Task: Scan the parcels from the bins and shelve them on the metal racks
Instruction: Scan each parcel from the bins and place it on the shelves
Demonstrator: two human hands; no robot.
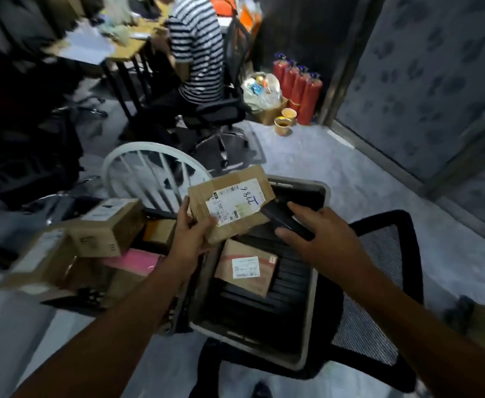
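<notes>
We're scanning: our left hand (191, 234) grips a parcel (231, 203) over the bin (307, 334), right hand (318, 239) holding the scanner (285, 222) at its label; next comes shelving.

Shipping label (235, 206) on parcel (230, 175) in my left hand (189, 231): print too small to read | dark device (281, 219) in my right hand (321, 242): type indeterminate, partly under my fingers (304, 209) | seated person (195, 53): cut off by top edge | desk (126, 50): blurred
</notes>
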